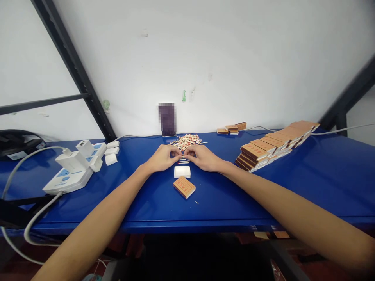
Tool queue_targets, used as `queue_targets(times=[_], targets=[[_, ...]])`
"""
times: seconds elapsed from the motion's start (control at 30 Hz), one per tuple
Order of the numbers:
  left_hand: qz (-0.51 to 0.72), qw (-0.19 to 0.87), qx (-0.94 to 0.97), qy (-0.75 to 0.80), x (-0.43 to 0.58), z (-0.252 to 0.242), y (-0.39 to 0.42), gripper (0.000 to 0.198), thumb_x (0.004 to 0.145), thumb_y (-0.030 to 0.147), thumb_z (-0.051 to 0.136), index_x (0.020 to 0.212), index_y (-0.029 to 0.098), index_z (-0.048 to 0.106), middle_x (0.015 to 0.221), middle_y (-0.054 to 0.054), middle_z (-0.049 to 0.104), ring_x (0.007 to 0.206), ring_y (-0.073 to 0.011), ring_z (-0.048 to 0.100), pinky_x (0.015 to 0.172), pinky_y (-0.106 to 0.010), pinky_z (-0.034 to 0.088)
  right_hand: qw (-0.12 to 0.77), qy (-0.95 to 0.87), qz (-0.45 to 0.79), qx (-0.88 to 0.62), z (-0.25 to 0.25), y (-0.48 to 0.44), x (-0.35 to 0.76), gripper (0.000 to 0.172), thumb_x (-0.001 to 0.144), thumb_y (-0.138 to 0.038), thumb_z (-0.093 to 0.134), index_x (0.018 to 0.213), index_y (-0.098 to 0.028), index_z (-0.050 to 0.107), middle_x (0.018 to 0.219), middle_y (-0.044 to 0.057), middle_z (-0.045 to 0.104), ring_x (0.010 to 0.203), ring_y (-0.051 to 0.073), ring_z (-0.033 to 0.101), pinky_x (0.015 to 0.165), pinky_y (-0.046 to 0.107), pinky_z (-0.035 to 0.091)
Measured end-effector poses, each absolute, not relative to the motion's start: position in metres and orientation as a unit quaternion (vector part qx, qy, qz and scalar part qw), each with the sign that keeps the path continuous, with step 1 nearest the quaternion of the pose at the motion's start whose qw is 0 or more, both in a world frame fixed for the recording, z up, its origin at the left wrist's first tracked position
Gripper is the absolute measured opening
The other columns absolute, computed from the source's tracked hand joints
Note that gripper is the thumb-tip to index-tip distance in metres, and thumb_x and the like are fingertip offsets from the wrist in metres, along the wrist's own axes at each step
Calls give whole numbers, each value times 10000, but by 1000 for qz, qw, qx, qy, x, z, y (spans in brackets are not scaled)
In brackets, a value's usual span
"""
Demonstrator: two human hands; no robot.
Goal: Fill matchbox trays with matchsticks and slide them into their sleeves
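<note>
Left hand (162,158) and right hand (205,158) are nearly fingertip to fingertip, thumb and index pressed together on each, pinching what looks like one match (183,156) between them. That's mid-width on the blue worktop (234,203), just in front of the match pile (187,141) by the back edge. Toward the front edge: a few loose matches (184,162), then a white tray (182,171), then a matchbox (184,187).
</note>
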State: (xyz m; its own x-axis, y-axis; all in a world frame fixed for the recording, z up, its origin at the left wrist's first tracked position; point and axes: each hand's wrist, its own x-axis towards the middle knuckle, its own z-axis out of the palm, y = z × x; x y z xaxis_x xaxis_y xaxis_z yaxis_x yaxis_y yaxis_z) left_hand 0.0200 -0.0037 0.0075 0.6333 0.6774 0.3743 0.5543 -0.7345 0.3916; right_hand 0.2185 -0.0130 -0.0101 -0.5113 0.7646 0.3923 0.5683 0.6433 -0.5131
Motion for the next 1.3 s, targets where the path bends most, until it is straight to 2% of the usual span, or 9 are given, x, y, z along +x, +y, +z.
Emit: queue_targets(times=[0.13,0.23,0.43,0.63,0.73,0.87,1.0,1.13,1.3], targets=[[245,97,903,339,16,10,-3,135,824,203,562,818,166,692,786,-13,690,716,-133,590,669,-246,426,321,-847,183,-384,-12,-13,218,69,840,-191,558,861,-167,620,749,11,638,681,130,567,647,259,419],[252,75,901,344,12,11,-2,135,823,204,562,807,167,690,788,-17,675,728,-139,586,677,-252,429,339,-838,185,-385,-13,-12,220,101,808,-159,558,901,-174,596,747,4,627,682,132,573,659,265,440],[273,88,887,363,3,9,1,150,832,216,557,865,174,698,827,-19,689,739,-142,604,683,-259,439,392,-806,208,-391,-15,-10,226,374,778,-158,580,1145,-181,506,754,-11,637,650,135,594,646,274,472],[273,88,884,368,3,7,0,248,890,256,507,1043,181,687,908,-40,694,748,-151,599,682,-274,447,377,-808,180,-415,-13,-9,225,74,800,-186,595,853,-164,642,734,14,658,657,131,585,641,264,446],[301,87,870,380,3,7,1,275,910,272,482,1051,168,693,979,-63,697,831,-175,615,758,-300,464,342,-838,133,-403,-12,-10,224,137,851,-204,564,827,-173,695,759,21,680,663,131,561,642,267,410],[358,138,830,405,2,7,6,290,910,254,466,1082,150,675,1066,-81,680,928,-193,622,813,-309,472,309,-863,119,-382,-12,-11,223,172,867,-212,566,920,-179,727,845,47,699,721,149,568,678,282,409],[394,226,802,388,4,5,8,256,905,272,477,1061,137,628,958,-76,673,875,-180,619,749,-288,478,355,-840,142,-385,-7,-12,223,217,884,-239,544,999,-176,717,924,60,714,786,170,598,721,306,428],[419,293,790,339,14,2,0,192,852,300,586,969,161,522,815,-27,630,756,-145,613,661,-247,468,408,-792,222,-395,0,-14,221,238,881,-320,541,906,-165,720,766,43,701,689,162,607,655,295,435],[403,324,797,311,29,2,-12,236,838,341,616,936,191,462,827,-22,662,745,-151,646,597,-222,455,444,-752,306,-380,2,-17,214,210,827,-344,590,837,-152,673,619,3,613,567,136,564,568,266,413]])
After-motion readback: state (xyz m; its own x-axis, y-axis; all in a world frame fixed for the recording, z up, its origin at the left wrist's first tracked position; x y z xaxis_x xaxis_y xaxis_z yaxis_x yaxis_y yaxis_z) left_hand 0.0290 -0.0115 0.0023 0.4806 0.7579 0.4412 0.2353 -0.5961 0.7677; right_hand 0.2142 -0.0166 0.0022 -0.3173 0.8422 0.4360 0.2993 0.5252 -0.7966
